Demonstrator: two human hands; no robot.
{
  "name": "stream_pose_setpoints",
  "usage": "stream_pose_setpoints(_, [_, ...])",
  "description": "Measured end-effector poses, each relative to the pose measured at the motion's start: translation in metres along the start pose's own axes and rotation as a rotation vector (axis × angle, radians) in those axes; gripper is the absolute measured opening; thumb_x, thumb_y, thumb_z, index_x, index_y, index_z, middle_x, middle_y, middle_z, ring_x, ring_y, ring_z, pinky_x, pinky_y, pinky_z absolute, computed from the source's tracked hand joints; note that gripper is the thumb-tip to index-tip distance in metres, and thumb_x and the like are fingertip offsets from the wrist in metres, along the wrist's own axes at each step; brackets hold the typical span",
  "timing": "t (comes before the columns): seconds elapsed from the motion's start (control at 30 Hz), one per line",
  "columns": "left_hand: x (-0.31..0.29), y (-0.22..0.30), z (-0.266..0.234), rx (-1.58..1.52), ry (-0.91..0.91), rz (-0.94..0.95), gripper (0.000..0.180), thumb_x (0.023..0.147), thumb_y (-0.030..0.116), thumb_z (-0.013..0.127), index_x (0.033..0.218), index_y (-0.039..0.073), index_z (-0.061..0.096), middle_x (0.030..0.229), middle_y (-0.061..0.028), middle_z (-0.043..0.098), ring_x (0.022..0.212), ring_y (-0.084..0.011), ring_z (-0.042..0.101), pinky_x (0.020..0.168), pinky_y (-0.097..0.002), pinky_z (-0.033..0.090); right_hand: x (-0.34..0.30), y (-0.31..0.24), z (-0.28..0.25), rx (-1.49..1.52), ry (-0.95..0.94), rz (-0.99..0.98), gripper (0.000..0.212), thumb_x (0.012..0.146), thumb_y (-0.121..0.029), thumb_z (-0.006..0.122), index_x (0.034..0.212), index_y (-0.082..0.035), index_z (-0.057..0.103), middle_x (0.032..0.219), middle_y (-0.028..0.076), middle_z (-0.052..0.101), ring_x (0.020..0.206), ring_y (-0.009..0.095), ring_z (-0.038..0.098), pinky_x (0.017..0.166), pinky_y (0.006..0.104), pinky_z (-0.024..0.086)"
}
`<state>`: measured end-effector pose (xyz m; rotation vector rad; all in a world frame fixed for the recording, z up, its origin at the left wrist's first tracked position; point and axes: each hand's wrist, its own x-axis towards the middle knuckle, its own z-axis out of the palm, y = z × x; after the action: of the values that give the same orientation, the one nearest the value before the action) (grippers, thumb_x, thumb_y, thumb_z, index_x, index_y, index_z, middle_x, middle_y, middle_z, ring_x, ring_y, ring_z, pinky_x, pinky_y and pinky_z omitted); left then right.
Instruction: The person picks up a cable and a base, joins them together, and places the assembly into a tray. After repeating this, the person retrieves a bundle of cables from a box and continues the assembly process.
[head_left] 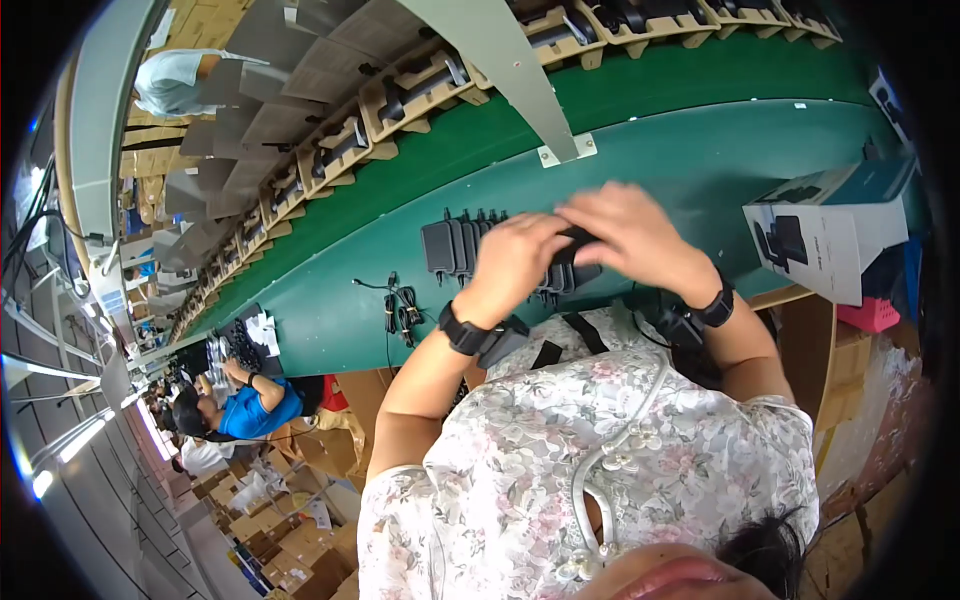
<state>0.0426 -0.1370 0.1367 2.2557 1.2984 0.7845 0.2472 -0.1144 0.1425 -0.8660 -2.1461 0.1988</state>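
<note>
Several flat black box-shaped devices stand in an overlapping row on the green worktop, with short plugs or stubs along their far side. My left hand is closed over the middle of this row, fingers curled against a black device. From the other side my right hand grips the same piece between thumb and fingers, its fingertips blurred. Most of this device is hidden by my hands. Bundled black cables lie on the worktop, left of the row.
A conveyor carrying cardboard trays runs along the far side. A metal post is bolted to the green worktop. At right stands a white printed box. A co-worker in blue works at far left.
</note>
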Motion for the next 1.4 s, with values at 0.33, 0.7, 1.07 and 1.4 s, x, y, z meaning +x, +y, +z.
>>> stream_pose_setpoints(0.33, [-0.015,-0.061,0.013,-0.045,0.365,-0.092,0.038,0.076,0.005,0.062,0.112,0.005,0.048,0.105,-0.0139,0.056,0.096,-0.0284,0.054,0.080,-0.0341,0.045,0.045,0.126,-0.019,0.302,0.279,0.454,0.030,0.087,-0.020,0.054,0.106,0.002,0.049,0.093,0.012,0.058,0.083,0.017,0.055,0.072,0.0285,0.043])
stream_pose_setpoints(0.7, [-0.088,-0.169,0.057,0.492,0.302,-0.796,0.054,0.084,0.030,0.052,0.131,0.011,0.033,0.138,-0.0164,0.027,0.123,-0.0413,0.027,0.096,-0.0481,0.030,0.182,0.237,0.053,0.207,0.387,0.376,0.038,0.084,-0.024,0.055,0.114,-0.001,0.049,0.112,0.015,0.055,0.100,0.027,0.053,0.085,0.0329,0.042])
stream_pose_setpoints(1.07, [-0.116,-0.142,0.067,0.169,0.195,-0.559,0.050,0.089,0.027,0.045,0.134,0.013,0.029,0.139,-0.0151,0.026,0.127,-0.0335,0.025,0.100,-0.0469,0.026,0.164,0.330,0.037,-0.956,0.006,0.220,0.039,0.077,-0.038,0.055,0.105,-0.011,0.059,0.097,0.017,0.061,0.089,0.034,0.058,0.073,0.0464,0.047])
stream_pose_setpoints(1.4, [-0.210,-0.226,0.019,0.704,0.669,-1.076,0.033,0.079,0.018,0.056,0.107,0.003,0.048,0.108,-0.0154,0.051,0.102,-0.0327,0.046,0.087,-0.0426,0.037,0.013,0.210,0.057,-0.227,0.362,0.452,0.024,0.085,-0.019,0.057,0.101,-0.001,0.056,0.087,0.009,0.056,0.074,0.019,0.054,0.070,0.0289,0.045])
